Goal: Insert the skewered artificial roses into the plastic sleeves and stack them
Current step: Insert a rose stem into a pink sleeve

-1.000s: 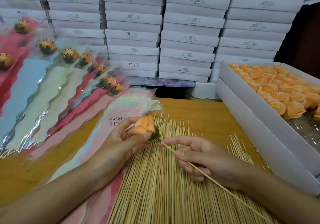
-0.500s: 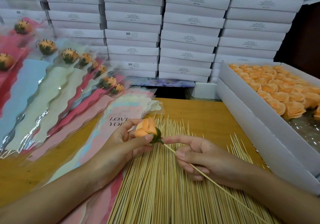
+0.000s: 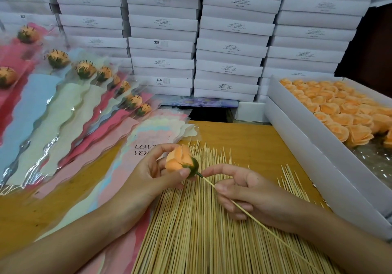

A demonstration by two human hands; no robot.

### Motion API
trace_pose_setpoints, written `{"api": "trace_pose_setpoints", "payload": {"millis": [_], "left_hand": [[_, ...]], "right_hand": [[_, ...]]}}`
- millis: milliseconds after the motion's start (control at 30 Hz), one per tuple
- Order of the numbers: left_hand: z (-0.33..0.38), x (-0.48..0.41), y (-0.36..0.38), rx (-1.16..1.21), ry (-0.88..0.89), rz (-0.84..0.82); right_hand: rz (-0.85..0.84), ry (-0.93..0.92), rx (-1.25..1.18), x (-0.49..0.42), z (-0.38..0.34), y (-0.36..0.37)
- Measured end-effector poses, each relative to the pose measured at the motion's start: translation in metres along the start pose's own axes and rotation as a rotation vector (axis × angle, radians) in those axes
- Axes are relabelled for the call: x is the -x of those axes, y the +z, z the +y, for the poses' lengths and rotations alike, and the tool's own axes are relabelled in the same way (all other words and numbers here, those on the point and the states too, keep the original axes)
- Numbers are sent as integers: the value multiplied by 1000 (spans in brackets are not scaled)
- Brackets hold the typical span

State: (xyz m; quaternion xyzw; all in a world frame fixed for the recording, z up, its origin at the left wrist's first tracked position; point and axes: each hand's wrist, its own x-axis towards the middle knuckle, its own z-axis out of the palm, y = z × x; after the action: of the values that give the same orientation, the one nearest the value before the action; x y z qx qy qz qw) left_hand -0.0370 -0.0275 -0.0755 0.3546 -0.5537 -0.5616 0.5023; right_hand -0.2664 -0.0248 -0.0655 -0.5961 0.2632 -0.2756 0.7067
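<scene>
My left hand [image 3: 148, 176] grips an orange artificial rose [image 3: 180, 161] with a green base, thumb and fingers curled round the bloom. My right hand [image 3: 244, 191] pinches a thin wooden skewer [image 3: 265, 228] whose tip meets the green base of the rose. Both hands hover over a bed of loose skewers [image 3: 191, 231]. A pile of pastel plastic sleeves [image 3: 148, 138] printed "LOVE YOU" lies just left of my hands. Further left, several sleeved roses [image 3: 84, 70] lie fanned out in a row.
A white box [image 3: 307, 146] on the right holds several loose orange roses [image 3: 339, 112]. Stacked white cartons [image 3: 191, 40] form a wall at the back. The wooden tabletop [image 3: 244, 140] shows between the skewers and the box.
The rose and both hands have drifted slightly down and right. The skewer stays at the rose's base, and both grips are unchanged.
</scene>
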Motion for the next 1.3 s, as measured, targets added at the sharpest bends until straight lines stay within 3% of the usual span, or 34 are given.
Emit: {"api": "trace_pose_setpoints", "payload": {"millis": [267, 433, 700, 800, 900, 967, 1133, 1300], "left_hand": [[20, -13, -19, 155, 19, 152], [45, -30, -48, 91, 7, 296], [56, -38, -73, 216, -48, 243], [52, -39, -80, -81, -39, 254], [42, -42, -95, -727, -4, 325], [33, -43, -103, -1003, -2, 308], [23, -40, -107, -1313, -157, 249], [11, -39, -106, -1420, -206, 247]], "right_hand": [[-24, -26, -26, -1, -5, -2], [19, -52, -33, -1, -4, -3], [79, -83, 24, -3, 0, -5], [146, -133, 72, -3, 4, -8], [260, -191, 92, -4, 4, -12], [379, -226, 114, -4, 4, -15], [634, -296, 173, -6, 7, -23], [693, -286, 199, -7, 11, -25]]}}
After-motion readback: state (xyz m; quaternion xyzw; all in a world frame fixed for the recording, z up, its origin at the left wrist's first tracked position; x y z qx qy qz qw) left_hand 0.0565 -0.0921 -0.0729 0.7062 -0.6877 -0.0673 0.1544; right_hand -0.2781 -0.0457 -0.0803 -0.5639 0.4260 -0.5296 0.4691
